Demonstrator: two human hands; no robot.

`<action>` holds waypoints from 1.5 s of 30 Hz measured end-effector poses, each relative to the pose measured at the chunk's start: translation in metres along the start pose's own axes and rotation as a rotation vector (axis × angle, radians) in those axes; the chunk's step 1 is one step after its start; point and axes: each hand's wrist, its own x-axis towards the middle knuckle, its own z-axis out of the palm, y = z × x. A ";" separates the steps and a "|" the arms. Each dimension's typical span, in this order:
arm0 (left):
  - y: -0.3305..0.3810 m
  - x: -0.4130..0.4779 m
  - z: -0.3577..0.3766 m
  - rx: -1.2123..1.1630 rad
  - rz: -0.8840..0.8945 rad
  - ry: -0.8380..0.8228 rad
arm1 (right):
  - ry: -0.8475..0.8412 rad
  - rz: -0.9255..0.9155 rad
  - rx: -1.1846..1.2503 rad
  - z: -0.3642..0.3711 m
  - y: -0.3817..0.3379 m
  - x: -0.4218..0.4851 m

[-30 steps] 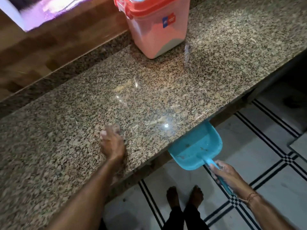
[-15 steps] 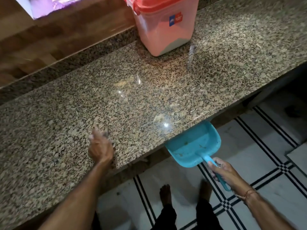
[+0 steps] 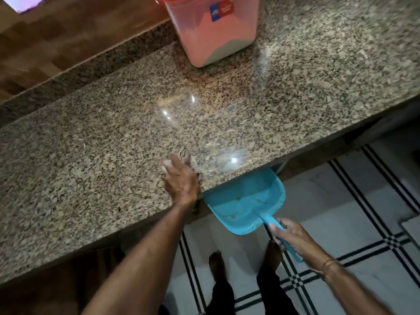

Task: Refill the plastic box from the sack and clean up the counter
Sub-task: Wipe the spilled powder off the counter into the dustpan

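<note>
The translucent plastic box [image 3: 218,35] with a red lid and a red-blue label stands at the back of the granite counter [image 3: 284,98]; its top is cut off by the frame. My left hand [image 3: 181,181] rests on the counter near the front edge, closed over a small striped cloth [image 3: 184,154] that peeks out past my fingers. My right hand [image 3: 292,235] grips the handle of a blue dustpan [image 3: 245,201] held just below the counter's edge, right of my left hand. A few brown crumbs lie in the pan. No sack is in view.
A wooden wall panel [image 3: 68,37] rises behind the counter's raised granite strip. Below lies a white tiled floor [image 3: 341,201] with black double lines, and my bare feet [image 3: 218,267] stand on it close to the counter.
My left hand has swept right along the front edge until it is beside the dustpan. The dustpan stays under the edge in my right hand.
</note>
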 end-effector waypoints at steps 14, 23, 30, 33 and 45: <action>0.050 0.025 0.005 -0.169 -0.213 -0.007 | -0.030 -0.075 0.023 -0.045 -0.008 -0.005; 0.131 -0.003 0.026 -0.177 0.069 -0.142 | 0.018 -0.041 0.010 -0.050 0.014 -0.004; 0.104 0.022 -0.005 -0.206 0.115 -0.014 | -0.030 -0.043 0.074 -0.058 0.012 -0.009; 0.045 0.056 -0.011 -0.178 -0.183 0.007 | -0.020 -0.043 0.060 -0.062 0.007 -0.009; 0.150 0.073 0.042 -0.241 0.274 -0.267 | 0.035 -0.052 0.099 -0.066 0.012 0.002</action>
